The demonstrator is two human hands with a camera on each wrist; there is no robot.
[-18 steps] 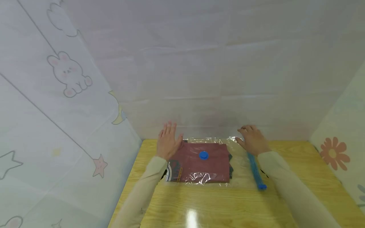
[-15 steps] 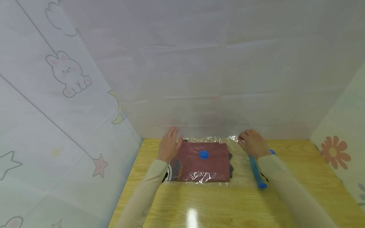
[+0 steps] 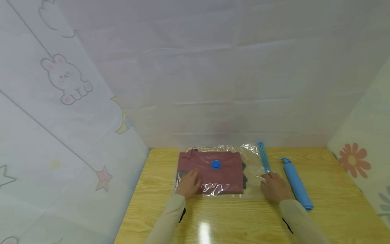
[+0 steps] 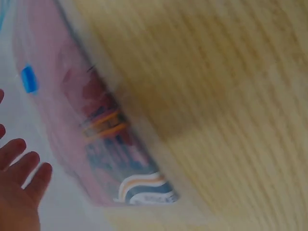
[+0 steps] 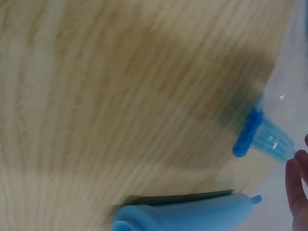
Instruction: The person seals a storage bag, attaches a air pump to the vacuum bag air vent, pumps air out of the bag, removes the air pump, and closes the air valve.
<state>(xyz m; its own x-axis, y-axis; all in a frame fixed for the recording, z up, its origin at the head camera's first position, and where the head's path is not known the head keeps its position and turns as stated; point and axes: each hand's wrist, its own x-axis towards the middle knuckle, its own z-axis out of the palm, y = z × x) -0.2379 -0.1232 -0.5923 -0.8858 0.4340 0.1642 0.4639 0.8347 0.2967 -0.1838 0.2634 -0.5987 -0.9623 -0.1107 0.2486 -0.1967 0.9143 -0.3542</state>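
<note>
A clear vacuum storage bag (image 3: pixel 254 173) lies flat on the table, a folded maroon shirt (image 3: pixel 222 176) inside it. The bag has a round blue valve (image 3: pixel 216 164) over the shirt. My left hand (image 3: pixel 188 184) is over the bag's near left part, fingers loosely extended. Along the bag's right end runs a blue zip strip (image 3: pixel 264 157). My right hand (image 3: pixel 276 187) is at the strip's near part, covering it in the head view. In the right wrist view the fingers (image 5: pixel 294 185) look relaxed, close to the strip and its blue slider (image 5: pixel 248 132).
A blue hand pump (image 3: pixel 297 184) lies on the wooden table (image 3: pixel 237 220), just right of my right hand. A pale wall covering (image 3: pixel 195 84) rises behind the table, with printed side panels at left and right.
Both hands have come down from the bag's far edge towards its near side. The right arm's shift uncovers the pump and the strip's far end.
</note>
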